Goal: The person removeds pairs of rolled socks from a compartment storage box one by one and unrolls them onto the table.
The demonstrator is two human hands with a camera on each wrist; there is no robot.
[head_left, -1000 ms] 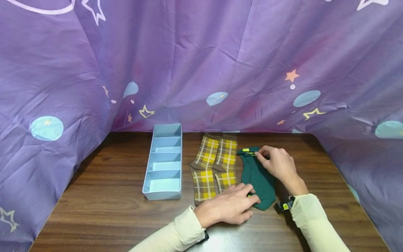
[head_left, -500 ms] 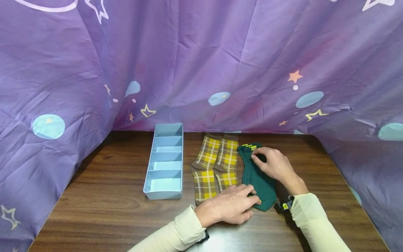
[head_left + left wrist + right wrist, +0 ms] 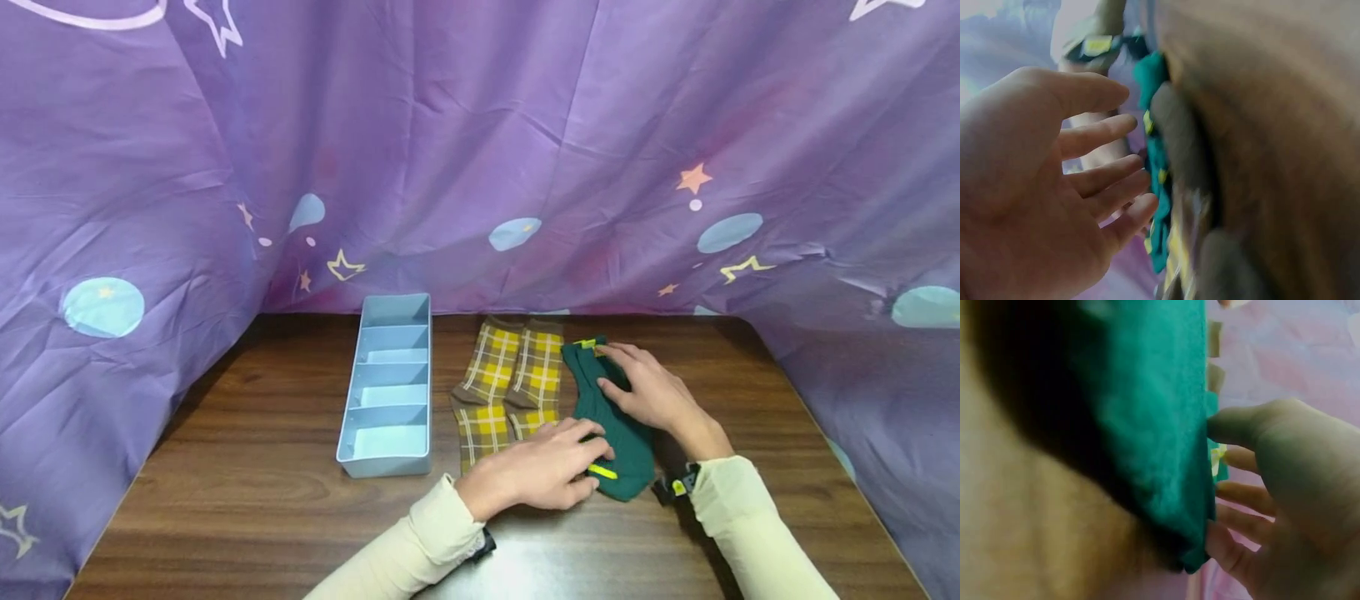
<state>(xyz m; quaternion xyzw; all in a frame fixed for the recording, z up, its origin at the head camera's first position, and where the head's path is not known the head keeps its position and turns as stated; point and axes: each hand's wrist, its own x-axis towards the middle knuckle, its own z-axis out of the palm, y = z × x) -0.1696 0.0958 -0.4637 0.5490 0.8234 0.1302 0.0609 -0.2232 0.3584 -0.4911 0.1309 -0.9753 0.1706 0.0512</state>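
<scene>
A pair of dark green ribbed socks (image 3: pixel 624 454) with yellow marks lies stacked on the table at the right. My right hand (image 3: pixel 656 392) is over the socks' cuff end, fingers extended, thumb lower down on the fabric. In the right wrist view, the fingertips of that hand (image 3: pixel 1297 494) meet the edge of the green sock (image 3: pixel 1166 425). My left hand (image 3: pixel 536 471) hovers by the toe end with loosely bent, spread fingers, overlapping the lower part of the yellow-brown plaid socks (image 3: pixel 491 367). The left wrist view has nothing in the palm of this hand (image 3: pixel 1029 181).
Left of the plaid socks stands a light blue organizer box (image 3: pixel 386 467) with several compartments in a row. The wooden table (image 3: pixel 247 500) ends at a purple patterned curtain (image 3: pixel 450 167) behind and along both sides.
My right fingers have gone from pinching the green cuff to lying extended over it, and the cuff sits slightly farther back and left. My left hand has shifted slightly back, uncovering a yellow stripe at the toe.
</scene>
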